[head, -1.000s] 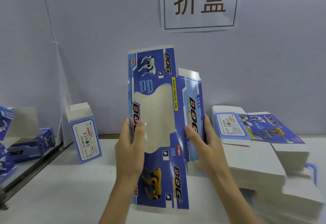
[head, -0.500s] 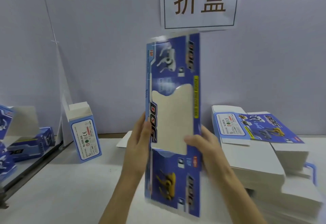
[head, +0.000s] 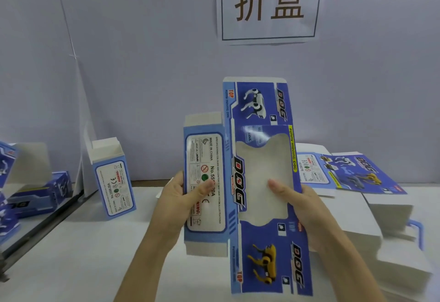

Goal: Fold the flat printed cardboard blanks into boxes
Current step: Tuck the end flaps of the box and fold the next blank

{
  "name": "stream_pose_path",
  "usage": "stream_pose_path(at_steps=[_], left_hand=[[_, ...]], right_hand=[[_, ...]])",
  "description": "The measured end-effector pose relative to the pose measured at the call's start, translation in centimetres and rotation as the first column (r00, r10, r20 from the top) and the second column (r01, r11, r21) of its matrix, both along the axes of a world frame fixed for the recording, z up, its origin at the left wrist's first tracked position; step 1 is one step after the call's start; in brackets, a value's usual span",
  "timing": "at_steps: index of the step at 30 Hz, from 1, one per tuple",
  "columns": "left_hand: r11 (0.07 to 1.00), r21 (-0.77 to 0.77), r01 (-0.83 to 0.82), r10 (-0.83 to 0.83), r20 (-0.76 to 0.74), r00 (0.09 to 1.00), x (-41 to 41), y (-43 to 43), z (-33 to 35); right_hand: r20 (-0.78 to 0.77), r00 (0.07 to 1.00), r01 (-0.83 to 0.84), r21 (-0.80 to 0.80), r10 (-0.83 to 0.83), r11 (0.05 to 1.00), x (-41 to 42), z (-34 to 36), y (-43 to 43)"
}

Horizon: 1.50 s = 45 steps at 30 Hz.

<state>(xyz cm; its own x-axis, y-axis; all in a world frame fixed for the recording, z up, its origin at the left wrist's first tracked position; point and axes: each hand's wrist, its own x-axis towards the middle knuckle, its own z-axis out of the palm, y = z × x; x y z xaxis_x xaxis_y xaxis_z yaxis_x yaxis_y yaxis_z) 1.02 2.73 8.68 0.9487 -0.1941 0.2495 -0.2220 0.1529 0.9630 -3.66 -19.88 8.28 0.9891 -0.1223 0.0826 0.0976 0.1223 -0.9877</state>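
Observation:
I hold a blue printed cardboard blank [head: 262,254] upright above the table, its "DOG" front panel with a clear window facing me. My left hand [head: 177,197] grips the light-blue label panel on its left side, thumb across the print. My right hand [head: 302,204] holds the right edge, thumb lying on the window. The panels stand at an angle to each other along the crease. A stack of flat blanks [head: 352,178] lies on the table to the right.
One folded box [head: 112,178] stands upright with open top flaps at the left. More folded boxes [head: 35,192] lie at the far left behind a clear divider [head: 78,102]. A paper sign [head: 269,4] hangs on the wall. The white table [head: 95,254] spreads below.
The blank has been turned and opened: the label side panel now faces me on the left. It also sits lower and further right than before. My left hand shifted onto the label panel.

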Motion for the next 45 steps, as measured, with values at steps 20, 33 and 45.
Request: stream_pose_path(at_steps=[20, 33, 45], left_hand=[[0.901, 0.241, -0.361, 0.353, 0.078, 0.933, -0.3, -1.1, 0.2], [0.963, -0.234, 0.135, -0.102, 0.148, 0.984, -2.6, -0.5, 2.2], [0.995, -0.032, -0.097, 0.101, 0.169, 0.981, -1.3, -0.7, 0.6]], right_hand=[[0.142, 0.986, 0.085, -0.007, -0.083, 0.996, -0.7, 0.8, 2.5], [0.496, 0.838, 0.038, -0.473, 0.23, 0.88, -2.1, 1.1, 6.7], [0.333, 0.94, -0.05, -0.077, 0.073, 0.996, -0.9, 1.0, 2.8]])
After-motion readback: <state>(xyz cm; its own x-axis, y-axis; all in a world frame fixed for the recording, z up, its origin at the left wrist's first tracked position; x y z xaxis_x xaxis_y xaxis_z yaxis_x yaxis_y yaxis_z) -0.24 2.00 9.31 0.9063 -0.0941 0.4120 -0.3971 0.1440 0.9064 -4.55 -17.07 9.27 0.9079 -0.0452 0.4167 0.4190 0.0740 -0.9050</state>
